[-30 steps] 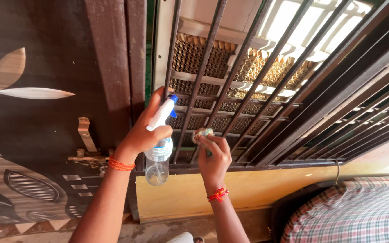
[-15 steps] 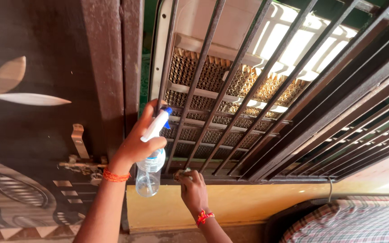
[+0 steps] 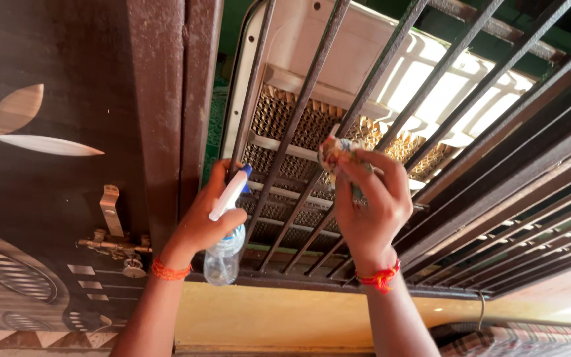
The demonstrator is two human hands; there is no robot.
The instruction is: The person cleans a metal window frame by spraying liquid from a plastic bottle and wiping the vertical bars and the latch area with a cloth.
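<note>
- Head view: left hand (image 3: 199,221) is wrapped around one clear spray bottle (image 3: 223,254), fingers near its white trigger head (image 3: 227,195), nozzle aimed at the window grille (image 3: 312,99).
- Right hand (image 3: 371,211) is closed on one bunched cloth (image 3: 337,153), pressing it against a dark iron bar just beside the cooler pad (image 3: 292,119) behind the grille.
- Bottle looks light, nearly empty, thin stiff plastic; best held at the neck, below the trigger. Probably slippery when wet.
- Cloth is soft, limp and light; a full-fist grip suits it.
- Count: one bottle, one cloth, two hands, an orange-red thread band on each wrist.
- Wooden door (image 3: 54,132) with one metal latch (image 3: 110,211) stands left of the grille.
</note>
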